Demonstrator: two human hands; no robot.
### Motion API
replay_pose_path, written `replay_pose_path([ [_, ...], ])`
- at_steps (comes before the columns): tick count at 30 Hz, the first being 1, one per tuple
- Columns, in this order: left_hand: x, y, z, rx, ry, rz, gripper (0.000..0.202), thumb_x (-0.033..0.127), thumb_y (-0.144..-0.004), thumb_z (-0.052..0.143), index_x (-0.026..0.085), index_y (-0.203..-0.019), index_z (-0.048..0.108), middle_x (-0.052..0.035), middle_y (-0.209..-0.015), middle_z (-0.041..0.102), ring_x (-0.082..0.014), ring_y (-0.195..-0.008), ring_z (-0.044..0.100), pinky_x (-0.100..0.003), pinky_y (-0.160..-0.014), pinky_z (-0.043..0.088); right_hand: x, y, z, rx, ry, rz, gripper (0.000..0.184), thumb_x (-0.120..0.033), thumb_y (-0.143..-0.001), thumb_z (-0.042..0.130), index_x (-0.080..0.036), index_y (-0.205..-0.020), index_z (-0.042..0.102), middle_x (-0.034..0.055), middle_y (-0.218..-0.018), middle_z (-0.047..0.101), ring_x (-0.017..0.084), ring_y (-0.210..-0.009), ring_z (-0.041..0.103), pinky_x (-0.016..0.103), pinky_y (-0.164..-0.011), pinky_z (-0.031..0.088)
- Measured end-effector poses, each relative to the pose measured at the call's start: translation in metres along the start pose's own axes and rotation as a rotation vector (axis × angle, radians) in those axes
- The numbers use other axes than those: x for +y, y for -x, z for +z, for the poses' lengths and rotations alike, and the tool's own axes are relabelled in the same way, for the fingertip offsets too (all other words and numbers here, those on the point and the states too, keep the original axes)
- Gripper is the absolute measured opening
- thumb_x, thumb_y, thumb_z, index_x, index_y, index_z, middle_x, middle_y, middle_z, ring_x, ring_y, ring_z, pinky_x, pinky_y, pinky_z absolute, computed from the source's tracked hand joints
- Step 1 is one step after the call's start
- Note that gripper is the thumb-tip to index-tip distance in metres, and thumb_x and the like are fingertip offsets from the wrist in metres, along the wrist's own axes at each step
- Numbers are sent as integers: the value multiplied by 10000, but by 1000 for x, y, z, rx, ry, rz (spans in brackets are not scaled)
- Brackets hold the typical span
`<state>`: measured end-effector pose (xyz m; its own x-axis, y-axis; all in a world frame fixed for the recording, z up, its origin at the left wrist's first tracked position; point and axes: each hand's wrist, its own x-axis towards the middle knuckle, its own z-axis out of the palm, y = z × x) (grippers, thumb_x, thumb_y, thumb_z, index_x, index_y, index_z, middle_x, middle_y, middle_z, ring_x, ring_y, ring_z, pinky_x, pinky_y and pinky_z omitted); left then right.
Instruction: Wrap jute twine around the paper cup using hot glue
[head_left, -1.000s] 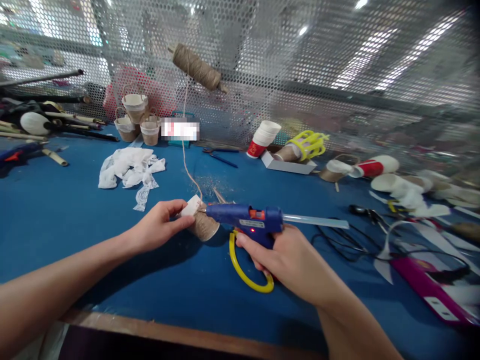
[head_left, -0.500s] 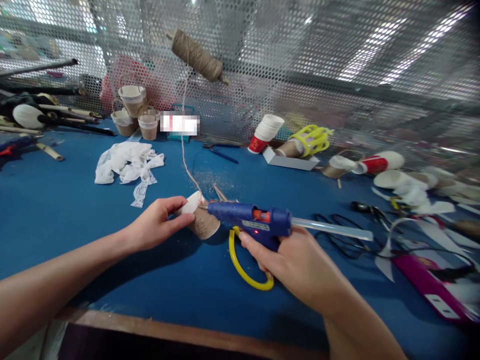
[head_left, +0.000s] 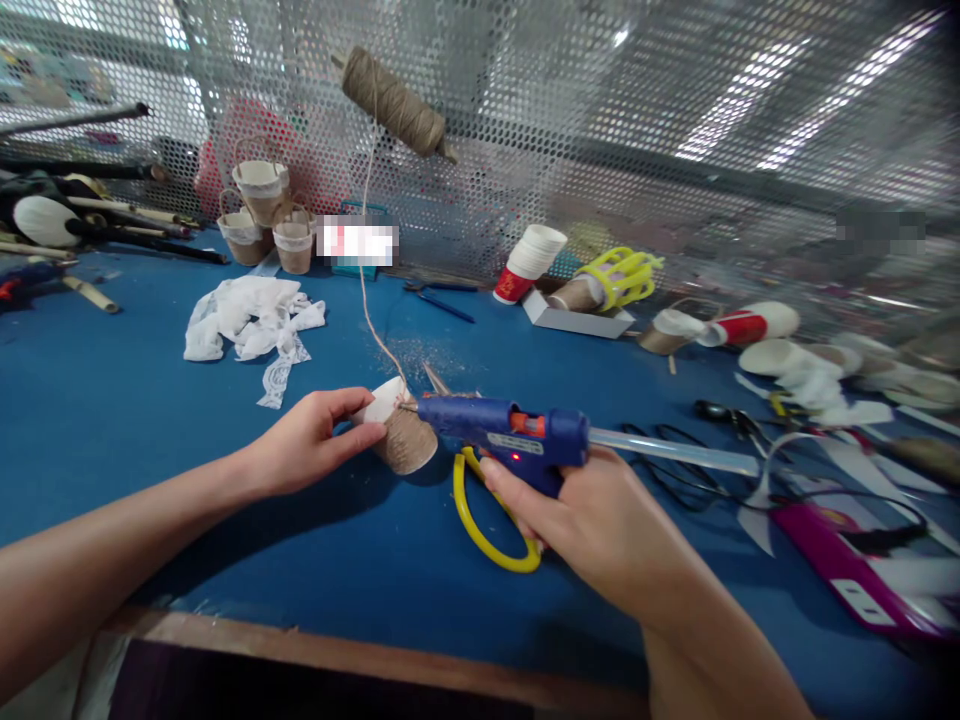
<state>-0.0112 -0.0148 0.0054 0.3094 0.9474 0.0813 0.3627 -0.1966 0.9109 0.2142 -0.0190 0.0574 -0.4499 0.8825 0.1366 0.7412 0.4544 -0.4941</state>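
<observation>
Tilted on its side, a paper cup (head_left: 409, 443) partly wrapped in brown twine is gripped at its white rim by my left hand (head_left: 319, 440). My right hand (head_left: 592, 520) is wrapped around the handle of a blue glue gun (head_left: 502, 430) with a lit red light and a clear glue stick out of its back. The gun's nozzle is at the cup's side, by the edge of the wrapping. A strand of twine (head_left: 367, 300) runs from the cup up to a hanging twine spool (head_left: 394, 103). Yellow-handled scissors (head_left: 487, 552) lie under the gun, partly hidden.
White lace (head_left: 244, 315) lies at left, before several small twine-covered baskets (head_left: 262, 190). Blue pliers (head_left: 444, 304), stacked paper cups (head_left: 529, 262) and a white box lid (head_left: 577, 318) stand at the back. A purple power strip (head_left: 832, 570) and black cables (head_left: 667, 470) are at right.
The glue gun has shifted very slightly to the right against the cup. The whole view has moved a little; both hands keep their holds.
</observation>
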Motion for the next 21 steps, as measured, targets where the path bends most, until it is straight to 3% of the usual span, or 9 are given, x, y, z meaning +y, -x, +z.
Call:
replay_pose_path([
  [13,-2,0,-2,-9,-26,1,219,337,-794,475,140,-789,571,-24,-716,550,-149,-666,494,-240,-611,409,-1,1,-2,14,7,33,247,-302,-764,500,-235,-528,533,-37,-349,476,144,-439,544,239,-437,416],
  [21,1,0,-1,-10,-19,5,204,326,-795,479,143,-770,566,-21,-711,547,-147,-661,483,-235,-605,399,-2,0,-1,-22,-17,11,362,-282,-766,505,-234,-417,421,-3,-430,538,168,-562,592,265,-567,464],
])
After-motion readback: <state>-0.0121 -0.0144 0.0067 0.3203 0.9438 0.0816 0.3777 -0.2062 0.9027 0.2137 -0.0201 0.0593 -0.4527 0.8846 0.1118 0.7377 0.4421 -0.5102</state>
